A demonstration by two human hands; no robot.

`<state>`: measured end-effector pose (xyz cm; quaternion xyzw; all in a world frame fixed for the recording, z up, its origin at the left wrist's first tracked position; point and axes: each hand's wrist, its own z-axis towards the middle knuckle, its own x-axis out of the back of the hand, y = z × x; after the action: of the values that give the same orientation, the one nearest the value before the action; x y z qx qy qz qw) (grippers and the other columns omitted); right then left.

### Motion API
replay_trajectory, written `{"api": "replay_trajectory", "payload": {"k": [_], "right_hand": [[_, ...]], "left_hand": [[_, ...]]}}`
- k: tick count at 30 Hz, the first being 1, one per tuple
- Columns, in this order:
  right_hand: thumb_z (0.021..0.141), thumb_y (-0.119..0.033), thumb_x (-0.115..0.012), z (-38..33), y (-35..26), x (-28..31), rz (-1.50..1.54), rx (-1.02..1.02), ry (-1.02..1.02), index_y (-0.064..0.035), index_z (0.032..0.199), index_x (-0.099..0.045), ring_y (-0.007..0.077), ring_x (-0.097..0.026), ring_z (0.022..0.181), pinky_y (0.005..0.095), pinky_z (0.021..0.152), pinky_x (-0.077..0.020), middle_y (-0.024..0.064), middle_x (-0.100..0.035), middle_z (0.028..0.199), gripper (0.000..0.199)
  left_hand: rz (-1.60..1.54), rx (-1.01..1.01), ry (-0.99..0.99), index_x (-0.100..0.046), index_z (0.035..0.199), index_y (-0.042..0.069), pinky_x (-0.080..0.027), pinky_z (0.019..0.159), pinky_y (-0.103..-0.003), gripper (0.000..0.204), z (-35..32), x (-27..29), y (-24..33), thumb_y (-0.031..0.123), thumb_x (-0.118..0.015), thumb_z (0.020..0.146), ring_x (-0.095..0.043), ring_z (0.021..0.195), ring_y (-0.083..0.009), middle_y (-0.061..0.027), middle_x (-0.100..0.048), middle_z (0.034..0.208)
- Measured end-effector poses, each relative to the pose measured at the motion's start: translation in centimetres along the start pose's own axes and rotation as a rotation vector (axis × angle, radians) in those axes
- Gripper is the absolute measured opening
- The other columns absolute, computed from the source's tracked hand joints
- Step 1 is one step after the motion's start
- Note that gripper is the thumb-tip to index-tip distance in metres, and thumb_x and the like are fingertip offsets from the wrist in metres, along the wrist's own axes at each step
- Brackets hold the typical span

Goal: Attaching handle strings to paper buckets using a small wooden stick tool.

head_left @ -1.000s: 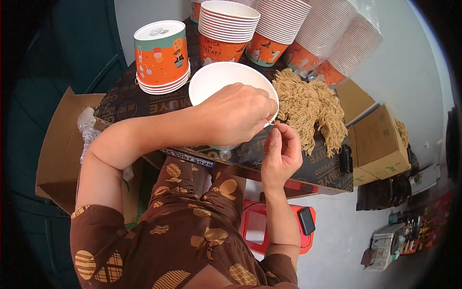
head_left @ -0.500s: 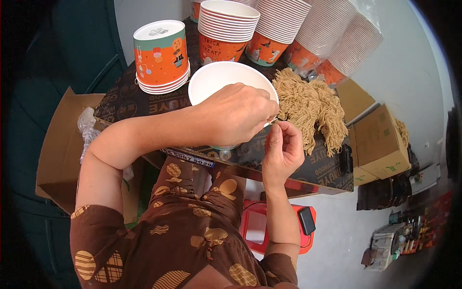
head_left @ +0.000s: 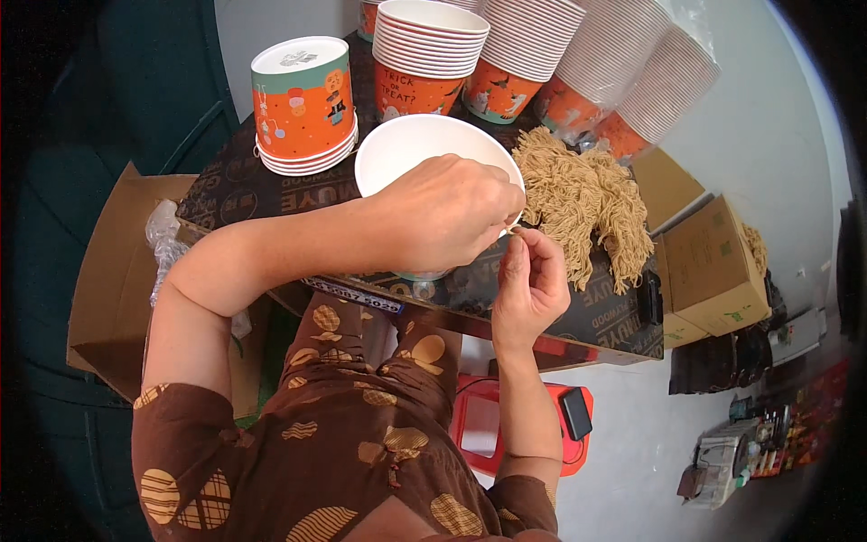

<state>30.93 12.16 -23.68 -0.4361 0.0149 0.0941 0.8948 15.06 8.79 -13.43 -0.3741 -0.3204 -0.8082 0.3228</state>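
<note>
A white-lined paper bucket [head_left: 415, 149] stands on the dark table in front of me, its open mouth facing up. Across it reaches my left hand [head_left: 452, 210], closed with its fingers bent down at the bucket's right rim. Just beside that rim, my right hand [head_left: 533, 280] is pinching a short bit of tan cord [head_left: 514, 229] between thumb and forefinger. The two hands' fingertips nearly meet there. The left fingertips are mostly hidden behind the hand, so their exact hold on the cord is not visible. A heap of tan cords [head_left: 587, 199] lies right of the bucket.
Upside-down orange buckets [head_left: 302, 113] are stacked at the table's left. Several tall bucket stacks [head_left: 429, 54] line the back, some in clear plastic. Cardboard boxes stand left [head_left: 117, 280] and right [head_left: 718, 266] of the table. A red stool [head_left: 479, 415] holding a black device is below.
Almost nothing differs. Both hands stay at the bucket's right rim, with only a slight shift of the fingers around the cord.
</note>
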Motion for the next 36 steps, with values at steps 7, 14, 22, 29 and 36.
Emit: {"api": "replay_trajectory", "payload": {"k": [7, 14, 22, 29, 36], "right_hand": [[0.095, -0.002, -0.058, -0.1, -0.4, 0.1, 0.120, -0.052, -0.039, 0.0008, 0.101, -0.055, 0.0027, -0.050, 0.071, 0.0172, 0.060, -0.0412, 0.0032, -0.062, 0.092, 0.007], [0.092, 0.000, -0.056, -0.6, -0.8, -0.3, 0.048, 0.076, 0.055, 0.0003, 0.102, -0.051, 0.0110, -0.050, 0.086, 0.0243, 0.073, -0.0432, 0.0107, -0.052, 0.106, 0.011], [0.088, -0.001, -0.062, -0.2, -0.7, 1.0, -0.339, 0.235, 0.004, -0.0010, 0.098, -0.060, 0.0231, -0.047, 0.096, 0.0320, 0.085, -0.0391, 0.0108, -0.047, 0.102, 0.011], [0.082, 0.002, -0.067, 1.2, -1.9, 0.4, -0.521, 0.418, -0.067, -0.0005, 0.101, -0.063, 0.0237, -0.050, 0.092, 0.0329, 0.081, -0.0432, 0.0122, -0.051, 0.099, 0.020], [0.082, 0.003, -0.066, 1.4, -0.9, 0.8, -0.477, 0.334, -0.118, -0.0002, 0.089, -0.059, 0.0257, -0.055, 0.075, 0.0352, 0.070, -0.0439, 0.0109, -0.059, 0.084, 0.010]], "left_hand": [[-0.017, 0.025, -0.007, -0.064, 0.088, -0.001, -0.050, 0.067, -0.043, 0.011, 0.2, 0.0, 0.1, 0.006, -0.063, 0.079, -0.064, 0.077, -0.0360, -0.0160, -0.065, 0.084], [-0.086, 0.183, -0.068, -0.065, 0.085, -0.002, -0.051, 0.065, -0.040, 0.012, 0.9, 0.5, 0.2, 0.008, -0.062, 0.079, -0.066, 0.071, -0.0336, -0.0177, -0.066, 0.076], [-0.159, 0.250, -0.041, -0.064, 0.079, -0.003, -0.050, 0.069, -0.046, 0.014, 1.4, 0.5, 0.5, 0.008, -0.055, 0.080, -0.064, 0.074, -0.0390, -0.0220, -0.065, 0.073], [-0.122, 0.243, -0.051, -0.063, 0.083, -0.003, -0.051, 0.066, -0.044, 0.014, 1.5, 0.3, 0.3, 0.010, -0.058, 0.081, -0.065, 0.073, -0.0372, -0.0214, -0.065, 0.074], [-0.161, 0.271, -0.073, -0.061, 0.079, -0.005, -0.050, 0.068, -0.048, 0.015, 1.5, 0.0, 0.3, 0.009, -0.055, 0.080, -0.064, 0.075, -0.0412, -0.0241, -0.064, 0.074]]}}
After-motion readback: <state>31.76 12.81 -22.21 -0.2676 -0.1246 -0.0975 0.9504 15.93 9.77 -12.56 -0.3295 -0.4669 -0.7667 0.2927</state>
